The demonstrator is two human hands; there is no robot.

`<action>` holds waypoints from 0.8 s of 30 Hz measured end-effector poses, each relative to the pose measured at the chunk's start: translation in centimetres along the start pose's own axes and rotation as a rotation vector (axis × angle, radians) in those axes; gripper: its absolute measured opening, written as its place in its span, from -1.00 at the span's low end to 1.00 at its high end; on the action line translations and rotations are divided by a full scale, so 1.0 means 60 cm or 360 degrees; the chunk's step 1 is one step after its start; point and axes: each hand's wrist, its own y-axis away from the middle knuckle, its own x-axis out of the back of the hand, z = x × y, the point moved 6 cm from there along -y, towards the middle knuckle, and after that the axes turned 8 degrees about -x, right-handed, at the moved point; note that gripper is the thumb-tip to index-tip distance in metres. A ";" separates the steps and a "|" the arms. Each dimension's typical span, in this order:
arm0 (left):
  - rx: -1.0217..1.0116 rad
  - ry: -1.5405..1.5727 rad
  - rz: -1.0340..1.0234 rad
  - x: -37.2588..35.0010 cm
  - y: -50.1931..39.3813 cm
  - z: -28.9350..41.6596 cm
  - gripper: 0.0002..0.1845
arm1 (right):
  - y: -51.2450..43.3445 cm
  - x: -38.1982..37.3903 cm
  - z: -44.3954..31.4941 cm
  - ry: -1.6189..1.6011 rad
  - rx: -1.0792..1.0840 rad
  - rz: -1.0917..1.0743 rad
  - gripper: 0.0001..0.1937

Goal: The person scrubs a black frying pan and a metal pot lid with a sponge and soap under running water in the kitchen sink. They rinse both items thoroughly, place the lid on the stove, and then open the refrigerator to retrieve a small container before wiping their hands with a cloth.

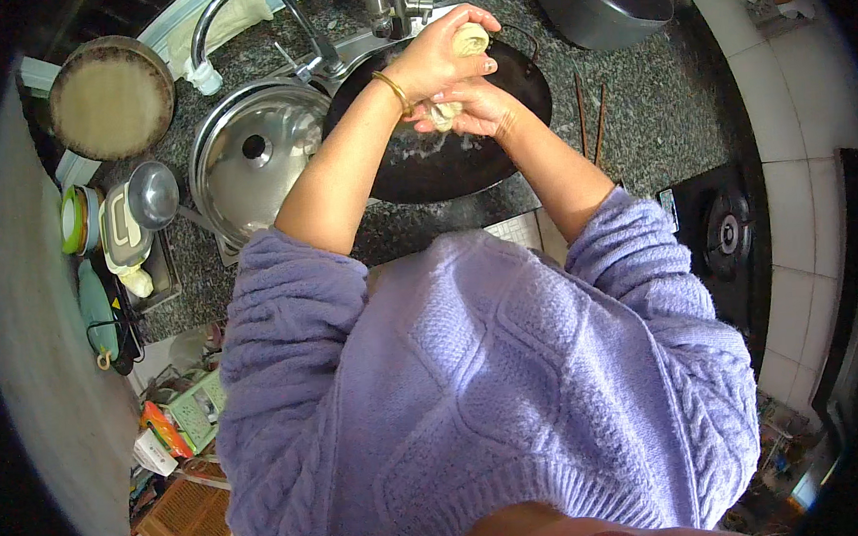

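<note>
My left hand [434, 55], with a gold bangle at its wrist, is closed around the upper part of a pale yellow, bunched-up cloth [471, 39]. Just below it, my right hand [479, 107] grips the lower end of the same cloth. The two wet hands touch or nearly touch, hiding the cloth's middle. Both are above a large dark wok [438, 171], which stands at the sink and has some suds or water inside. The sink's own basin under the wok is mostly hidden.
A steel lid with a black knob [256, 147] lies left of the wok, below a curved chrome faucet [304, 25]. Two chopsticks [600, 121], a black appliance [601, 7] and a gas burner [729, 233] are at right. A round wooden board [111, 99] leans at far left.
</note>
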 end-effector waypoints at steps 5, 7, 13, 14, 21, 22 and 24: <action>0.0031 0.0360 0.0027 -0.009 -0.006 0.009 -0.60 | -0.008 0.012 -0.020 0.0157 0.0106 0.0302 -0.77; 0.0051 0.0259 0.0005 -0.006 -0.007 0.009 -0.55 | -0.013 -0.006 -0.027 0.0178 0.0125 0.0254 -0.78; -0.0065 -0.0188 0.0043 0.005 -0.009 -0.009 -0.53 | 0.001 -0.033 -0.041 0.0702 0.0330 0.0629 -0.87; -0.0146 -0.0264 0.0080 0.004 -0.008 -0.011 -0.56 | 0.002 -0.027 -0.038 0.0776 0.0337 0.0788 -0.85; 0.0177 -0.0078 0.0469 -0.004 0.033 -0.074 -0.86 | 0.003 0.003 -0.004 0.1412 0.0895 0.1000 -0.72; 0.0260 -0.0010 0.0546 -0.003 0.039 -0.084 -0.85 | 0.002 0.016 0.004 0.1539 0.0785 0.1043 -0.73; 0.0451 0.0119 0.0717 -0.002 0.052 -0.104 -0.77 | -0.002 0.043 0.025 0.1824 0.0405 0.1162 -0.74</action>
